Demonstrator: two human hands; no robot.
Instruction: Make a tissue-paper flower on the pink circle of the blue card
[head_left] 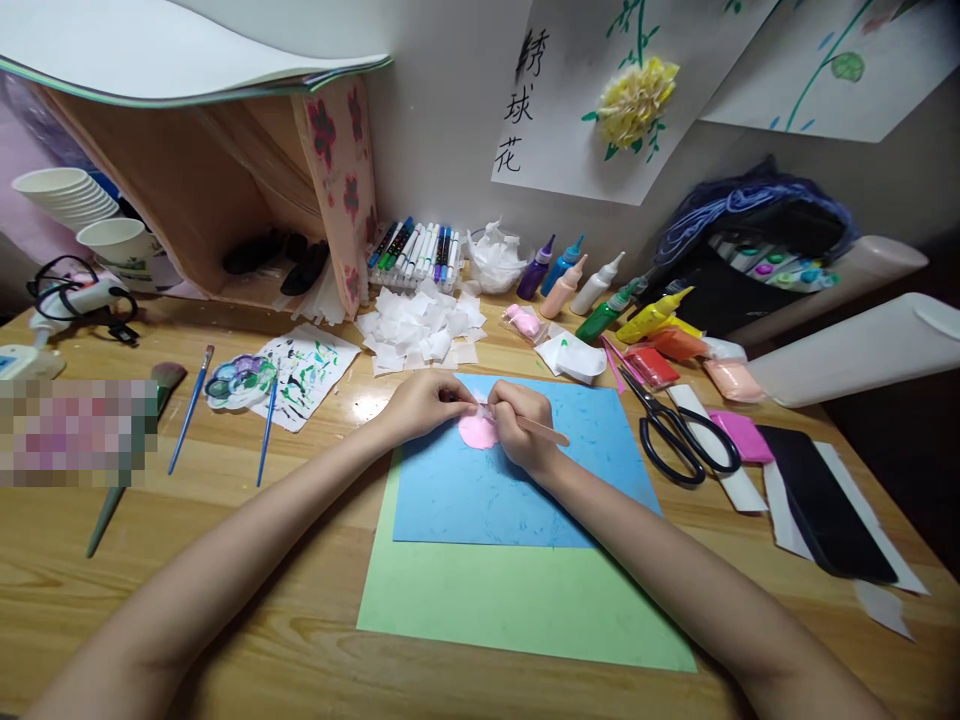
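A flat, round pink piece (478, 431), like soft clay, lies on the blue sheet (480, 510). At its upper left edge is my left hand (429, 405), thumb and fingertips closed together; what lies between them is too small to make out. My right hand (523, 420) is wrapped round a flat wooden stick (551, 432), gripped like a pen. The stick's rounded end sticks out to the right, while its other end points at the top of the pink piece, partly hidden by my fingers. Under the blue sheet is a green sheet (525, 605).
White paper scraps (424, 325) are heaped behind my hands, near markers (420, 250) and paint bottles (574, 285). Black scissors (679, 435) and a black phone (829, 505) lie to the right. Paintbrushes (193, 405) and a paint-smeared paper (307, 375) are at left.
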